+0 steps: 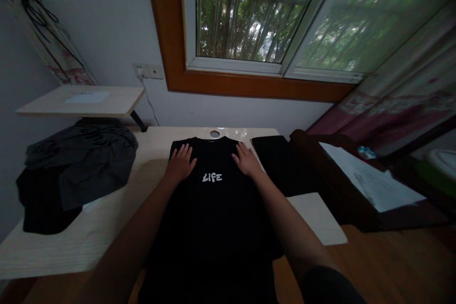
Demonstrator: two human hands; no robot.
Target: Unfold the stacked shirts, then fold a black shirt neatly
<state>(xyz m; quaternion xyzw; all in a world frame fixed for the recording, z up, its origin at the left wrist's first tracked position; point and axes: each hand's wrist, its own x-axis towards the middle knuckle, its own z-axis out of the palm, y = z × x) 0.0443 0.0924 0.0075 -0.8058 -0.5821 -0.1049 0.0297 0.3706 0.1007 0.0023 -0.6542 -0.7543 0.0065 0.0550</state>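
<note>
A black T-shirt with white lettering on its chest lies spread on the pale table, its neckline toward the window. My left hand rests flat on the shirt's upper left part, fingers stretched out. On the upper right part lies my right hand, also flat with fingers extended. Neither hand grips the cloth. The shirt's lower edge comes toward my body and merges with dark clothing there, so I cannot tell where it ends.
A heap of grey and black clothes sits at the left under a raised shelf. Folded black cloth lies right of the shirt. Farther right, papers rest on dark furniture. A window and a wall socket are behind the table.
</note>
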